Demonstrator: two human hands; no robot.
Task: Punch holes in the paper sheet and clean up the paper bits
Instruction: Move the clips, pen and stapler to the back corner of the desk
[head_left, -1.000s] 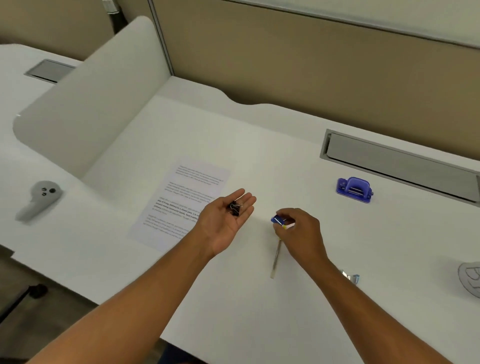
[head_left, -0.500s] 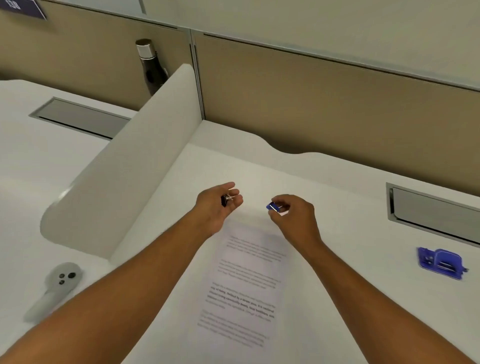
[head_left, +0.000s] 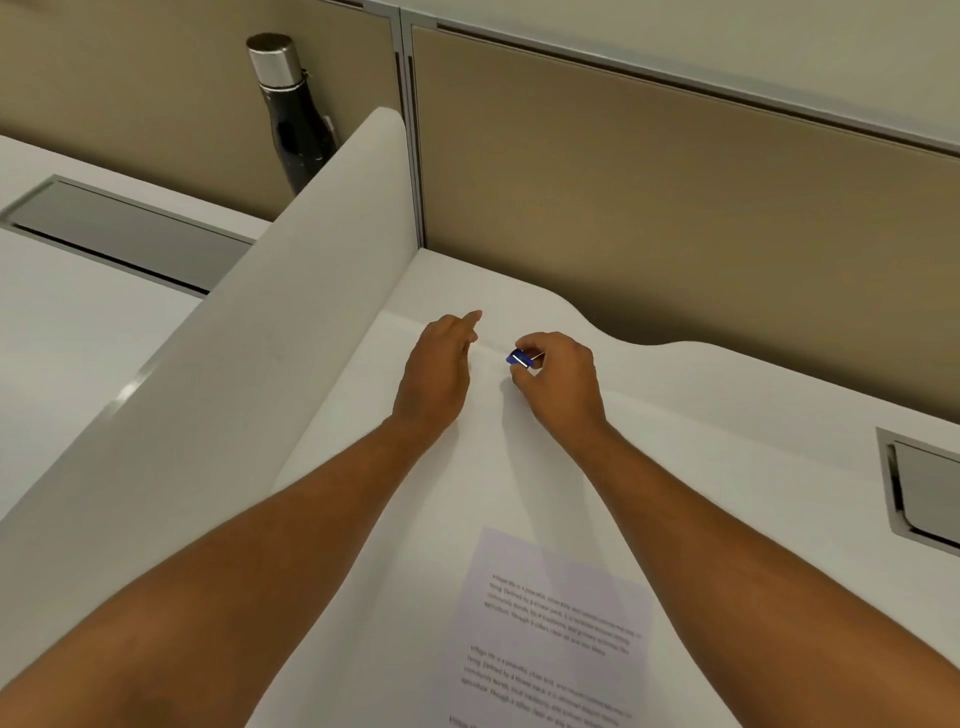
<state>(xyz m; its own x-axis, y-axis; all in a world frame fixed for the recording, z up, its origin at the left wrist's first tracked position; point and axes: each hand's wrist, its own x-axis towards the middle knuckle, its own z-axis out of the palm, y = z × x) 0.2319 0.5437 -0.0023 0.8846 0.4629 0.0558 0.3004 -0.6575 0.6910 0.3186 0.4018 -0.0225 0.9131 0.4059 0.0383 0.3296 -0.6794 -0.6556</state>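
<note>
The printed paper sheet (head_left: 550, 623) lies flat on the white desk (head_left: 727, 467), near the bottom of the view between my forearms. Both hands reach past it toward the desk's back edge. My right hand (head_left: 563, 384) pinches a small blue binder clip (head_left: 519, 358) between thumb and fingers, just above the desk. My left hand (head_left: 441, 374) is close beside it, back toward me and fingers pointing forward. Its palm side is hidden, so I cannot see whether it holds anything. The hole punch is out of view.
A white curved divider (head_left: 291, 332) rises along the left of the desk. Behind it stands a dark metal bottle (head_left: 291, 114). A tan partition wall (head_left: 675, 208) closes off the back. A grey cable tray (head_left: 924, 493) is set into the desk at right, and another grey cable tray (head_left: 119, 234) at left.
Both hands moved forward, past the sheet to the desk's back edge. The black clip seen in my left hand is now hidden. The view swung left, and the blue hole punch left the frame.
</note>
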